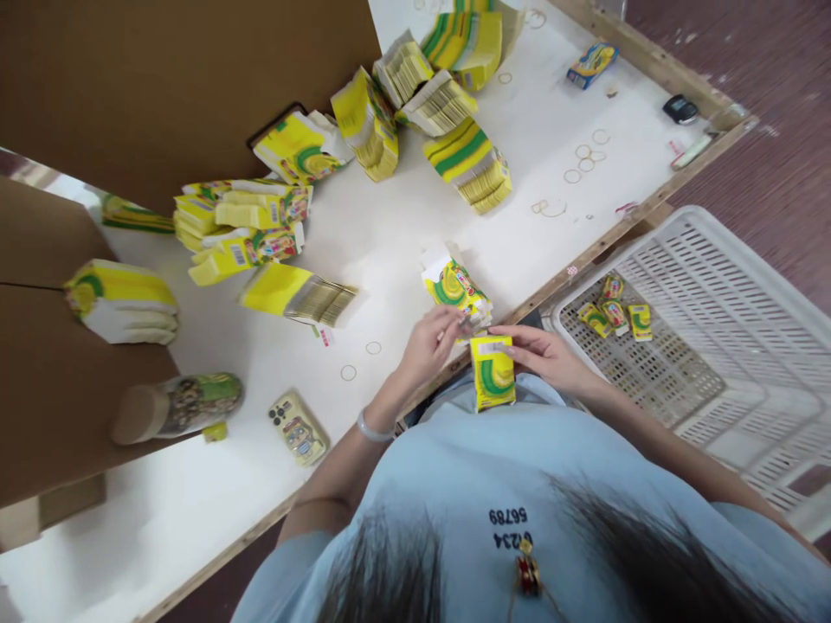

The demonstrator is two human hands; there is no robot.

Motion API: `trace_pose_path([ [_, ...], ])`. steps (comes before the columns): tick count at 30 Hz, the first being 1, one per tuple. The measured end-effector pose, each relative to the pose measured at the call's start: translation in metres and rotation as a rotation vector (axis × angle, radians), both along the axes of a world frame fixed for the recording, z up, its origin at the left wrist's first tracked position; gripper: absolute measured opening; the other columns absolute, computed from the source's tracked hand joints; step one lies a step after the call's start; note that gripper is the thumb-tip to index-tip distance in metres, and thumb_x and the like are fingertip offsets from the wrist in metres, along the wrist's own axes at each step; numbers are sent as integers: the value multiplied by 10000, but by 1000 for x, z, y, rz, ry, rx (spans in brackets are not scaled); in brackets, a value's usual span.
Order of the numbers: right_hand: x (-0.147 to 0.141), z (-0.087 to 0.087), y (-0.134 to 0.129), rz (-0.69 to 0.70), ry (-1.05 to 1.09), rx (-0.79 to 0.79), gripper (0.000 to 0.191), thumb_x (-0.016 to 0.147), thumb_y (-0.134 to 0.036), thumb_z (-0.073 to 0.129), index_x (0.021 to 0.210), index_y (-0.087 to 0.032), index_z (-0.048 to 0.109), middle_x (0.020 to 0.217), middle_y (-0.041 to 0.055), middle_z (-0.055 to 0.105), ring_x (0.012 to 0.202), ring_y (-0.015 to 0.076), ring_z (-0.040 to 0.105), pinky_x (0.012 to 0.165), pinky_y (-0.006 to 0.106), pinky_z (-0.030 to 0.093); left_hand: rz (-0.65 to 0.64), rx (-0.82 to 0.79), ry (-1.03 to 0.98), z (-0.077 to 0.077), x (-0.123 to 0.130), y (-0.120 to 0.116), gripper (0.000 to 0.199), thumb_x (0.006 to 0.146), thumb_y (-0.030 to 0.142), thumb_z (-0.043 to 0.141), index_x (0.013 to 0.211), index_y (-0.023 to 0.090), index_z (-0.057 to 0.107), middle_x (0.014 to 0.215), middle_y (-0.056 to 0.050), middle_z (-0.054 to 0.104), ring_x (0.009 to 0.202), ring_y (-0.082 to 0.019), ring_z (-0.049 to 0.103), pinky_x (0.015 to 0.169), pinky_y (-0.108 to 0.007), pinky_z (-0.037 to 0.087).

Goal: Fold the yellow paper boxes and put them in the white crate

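Observation:
My right hand (544, 353) has its thumb and fingers on a small yellow carton (494, 381) with a green swirl, held upright in front of my shirt at the table edge. Close to the carton's top is my left hand (429, 346), its fingers curled together; the fingertips are partly blurred, and what they pinch, if anything, does not show. Just beyond that hand, a small pile of flattened yellow cartons (454, 281) with white flaps lies on the white table (396, 260).
Several stacks of flat cartons (471, 164) lie across the far side. At left stand a jar (201, 402) and brown cardboard (58, 381); a phone (299, 428) lies nearby. A white crate (688, 225) on the right holds several cartons (640, 322). Rubber bands (585, 163) are scattered about.

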State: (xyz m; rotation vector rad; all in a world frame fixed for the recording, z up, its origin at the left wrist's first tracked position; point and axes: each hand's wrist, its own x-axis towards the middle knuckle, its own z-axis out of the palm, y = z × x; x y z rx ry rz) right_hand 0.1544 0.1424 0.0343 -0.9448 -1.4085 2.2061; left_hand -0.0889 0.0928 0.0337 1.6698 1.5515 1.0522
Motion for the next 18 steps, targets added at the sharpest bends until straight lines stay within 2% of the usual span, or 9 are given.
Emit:
trace_pose_path([
  [1,8,-1,4,-86,-62,71,409,911,-490,701,1256,-272,712,1099,52,794,885,192,750,724,317,642,51,65,72,-4,-10,14,406,1068,486,433,990,199,708,1017,-90,703,994,-209,655,887,-352,529],
  [3,33,0,19,-269,-259,328,374,943,-513,627,1202,-258,716,1069,72,783,873,211,736,732,345,632,231,130,206,-16,-32,46,367,1014,506,558,1191,202,661,1209,-132,671,1179,-258,593,978,-407,490],
  [5,65,3,37,-401,-590,684,424,978,-526,531,1231,-229,697,1118,125,753,971,272,722,875,463,610,361,96,261,-30,-51,78,547,893,496,746,1309,181,581,1320,-168,612,1238,-293,543,982,-421,470],
  [7,92,6,52,-460,-991,984,543,984,-551,502,1340,-168,650,1248,219,695,1162,377,661,1068,617,482,367,2,259,-44,-65,104,588,781,428,869,1238,172,601,1197,-136,645,1117,-273,576,953,-402,465],
  [9,106,6,58,-460,-1186,1141,663,982,-579,511,1458,-119,557,1380,288,615,1318,440,561,1174,666,349,346,-68,244,-54,-74,124,391,760,332,891,1021,168,651,971,-68,656,928,-220,587,907,-369,465],
  [11,104,5,58,-417,-1115,1190,696,990,-585,507,1509,-121,491,1419,282,592,1357,438,531,1185,662,349,349,-69,247,-57,-79,135,236,818,286,836,801,172,631,814,-34,620,809,-188,562,869,-348,467],
  [13,85,1,55,-362,-946,1197,636,1005,-556,493,1497,-153,490,1381,238,623,1319,414,562,1141,658,413,335,1,270,-53,-84,138,264,908,332,743,729,174,630,826,-62,646,834,-198,577,891,-356,471],
  [16,38,-3,54,-343,-704,1212,592,1005,-529,519,1493,-196,473,1388,197,620,1324,389,562,1130,647,440,266,192,312,-35,-85,129,381,1008,494,570,912,167,739,1136,-146,706,1090,-247,606,1030,-405,441],
  [18,-1,-2,55,-376,-534,1246,613,1006,-528,523,1526,-222,415,1462,183,570,1407,377,503,1176,639,407,249,292,306,-16,-76,116,502,1035,571,463,1082,172,763,1235,-154,694,1149,-248,610,1038,-390,442],
])
